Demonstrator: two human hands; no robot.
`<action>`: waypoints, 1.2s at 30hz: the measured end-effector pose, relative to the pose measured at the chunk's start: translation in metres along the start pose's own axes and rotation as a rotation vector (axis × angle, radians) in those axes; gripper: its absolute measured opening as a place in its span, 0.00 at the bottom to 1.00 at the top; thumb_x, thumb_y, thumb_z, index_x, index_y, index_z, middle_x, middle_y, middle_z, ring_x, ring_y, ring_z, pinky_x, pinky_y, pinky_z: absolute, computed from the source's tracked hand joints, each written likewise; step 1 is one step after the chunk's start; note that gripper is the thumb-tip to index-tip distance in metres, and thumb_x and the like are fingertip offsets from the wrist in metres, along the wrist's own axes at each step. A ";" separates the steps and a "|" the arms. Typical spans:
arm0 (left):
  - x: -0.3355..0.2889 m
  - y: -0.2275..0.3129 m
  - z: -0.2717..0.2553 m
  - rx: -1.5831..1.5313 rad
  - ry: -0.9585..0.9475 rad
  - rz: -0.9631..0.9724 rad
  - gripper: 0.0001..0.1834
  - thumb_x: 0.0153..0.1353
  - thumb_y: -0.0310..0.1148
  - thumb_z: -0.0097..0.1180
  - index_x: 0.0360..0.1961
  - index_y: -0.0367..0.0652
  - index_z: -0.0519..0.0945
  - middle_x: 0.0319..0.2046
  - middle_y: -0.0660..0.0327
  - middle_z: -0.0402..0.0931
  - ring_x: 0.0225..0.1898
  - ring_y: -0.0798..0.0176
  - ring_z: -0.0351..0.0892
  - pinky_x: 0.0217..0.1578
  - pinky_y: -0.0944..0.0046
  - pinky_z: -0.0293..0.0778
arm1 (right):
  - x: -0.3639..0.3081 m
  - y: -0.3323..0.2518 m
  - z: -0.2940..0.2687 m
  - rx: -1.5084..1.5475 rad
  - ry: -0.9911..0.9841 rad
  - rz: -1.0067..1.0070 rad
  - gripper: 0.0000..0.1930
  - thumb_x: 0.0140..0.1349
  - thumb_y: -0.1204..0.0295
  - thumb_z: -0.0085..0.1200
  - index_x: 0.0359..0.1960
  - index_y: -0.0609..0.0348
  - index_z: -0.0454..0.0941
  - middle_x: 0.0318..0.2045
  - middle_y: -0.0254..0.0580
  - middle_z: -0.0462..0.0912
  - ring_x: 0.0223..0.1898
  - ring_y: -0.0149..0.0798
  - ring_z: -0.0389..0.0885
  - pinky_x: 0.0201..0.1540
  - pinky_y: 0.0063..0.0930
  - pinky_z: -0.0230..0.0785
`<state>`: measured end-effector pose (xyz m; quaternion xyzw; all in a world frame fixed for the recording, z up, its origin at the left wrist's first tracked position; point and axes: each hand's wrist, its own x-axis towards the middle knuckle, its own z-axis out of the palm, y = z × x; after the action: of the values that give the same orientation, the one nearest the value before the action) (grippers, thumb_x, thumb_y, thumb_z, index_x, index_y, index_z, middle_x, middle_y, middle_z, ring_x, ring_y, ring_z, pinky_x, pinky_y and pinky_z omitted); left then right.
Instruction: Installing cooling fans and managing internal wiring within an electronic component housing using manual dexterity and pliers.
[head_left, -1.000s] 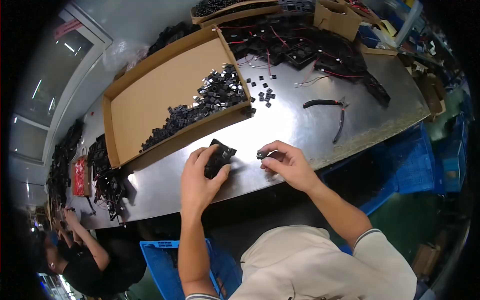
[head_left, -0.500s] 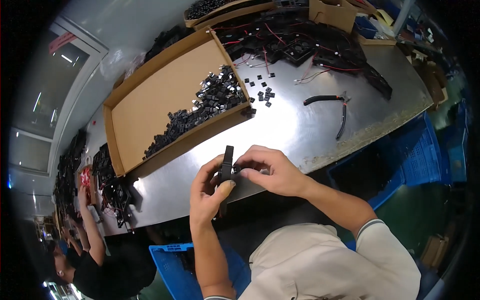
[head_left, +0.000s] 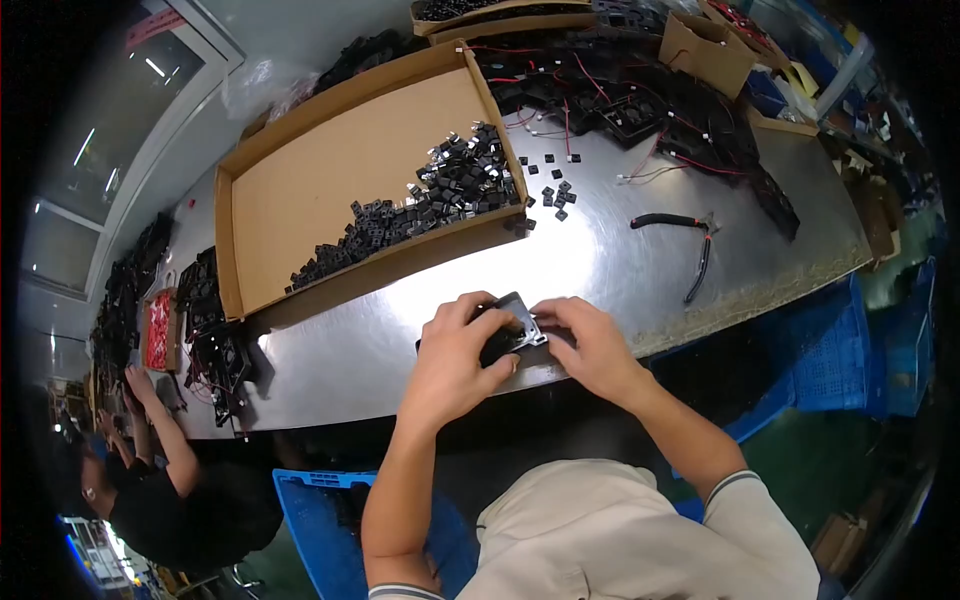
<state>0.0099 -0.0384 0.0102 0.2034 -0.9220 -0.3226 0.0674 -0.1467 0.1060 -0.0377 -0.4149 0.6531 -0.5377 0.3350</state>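
Above the front edge of the metal table, my left hand [head_left: 460, 358] is closed around a black plastic housing [head_left: 512, 312], thumb below and fingers over its top. The housing is tilted, and its grey inner face catches the light. My right hand [head_left: 592, 352] pinches at its right corner, where a small silvery edge shows between thumb and fingers. The fingers partly cover the housing, so its full shape is hidden. Behind my hands stands a shallow cardboard box [head_left: 375, 272] with a heap of small black square parts [head_left: 395, 222] along its near and right sides.
Several loose black parts [head_left: 560, 194] lie right of the box. Black-handled cutting pliers [head_left: 668, 219] rest open at the right. Black assemblies with red wires [head_left: 640, 115] cover the back. Blue crates [head_left: 828, 350] stand below the table, and a co-worker [head_left: 190, 510] is at the left.
The black housing has turned from edge-on to showing its inner face. My left hand has rolled over it, knuckles up. Both hands sit further right in the view, which has shifted.
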 end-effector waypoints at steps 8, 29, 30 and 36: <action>0.003 0.013 0.008 0.089 0.023 0.061 0.26 0.47 0.33 0.70 0.50 0.47 0.81 0.56 0.57 0.72 0.58 0.47 0.69 0.59 0.48 0.64 | 0.013 -0.030 -0.026 -0.300 -0.099 -0.242 0.07 0.60 0.78 0.60 0.39 0.64 0.82 0.43 0.46 0.78 0.39 0.46 0.80 0.43 0.34 0.74; -0.003 0.012 0.012 0.284 0.131 0.018 0.36 0.51 0.46 0.71 0.63 0.52 0.77 0.47 0.56 0.76 0.49 0.50 0.73 0.50 0.51 0.70 | 0.038 -0.045 -0.030 -0.962 -0.353 -0.456 0.06 0.53 0.70 0.62 0.29 0.56 0.79 0.32 0.38 0.75 0.39 0.45 0.78 0.42 0.40 0.71; -0.003 0.012 0.013 0.297 0.128 0.000 0.38 0.49 0.47 0.71 0.64 0.56 0.76 0.49 0.58 0.76 0.51 0.50 0.73 0.51 0.48 0.68 | 0.038 -0.048 -0.031 -0.953 -0.360 -0.449 0.06 0.53 0.70 0.62 0.29 0.56 0.79 0.32 0.38 0.75 0.39 0.44 0.78 0.43 0.39 0.71; -0.008 0.013 0.018 0.263 0.080 -0.060 0.39 0.49 0.45 0.72 0.65 0.58 0.75 0.50 0.57 0.75 0.51 0.48 0.72 0.48 0.48 0.73 | 0.035 -0.045 -0.033 -0.933 -0.422 -0.480 0.07 0.54 0.70 0.62 0.31 0.58 0.79 0.33 0.41 0.75 0.39 0.46 0.78 0.43 0.40 0.71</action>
<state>0.0079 -0.0160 0.0042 0.2508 -0.9464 -0.1923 0.0670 -0.1823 0.0851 0.0130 -0.7544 0.6278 -0.1585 0.1077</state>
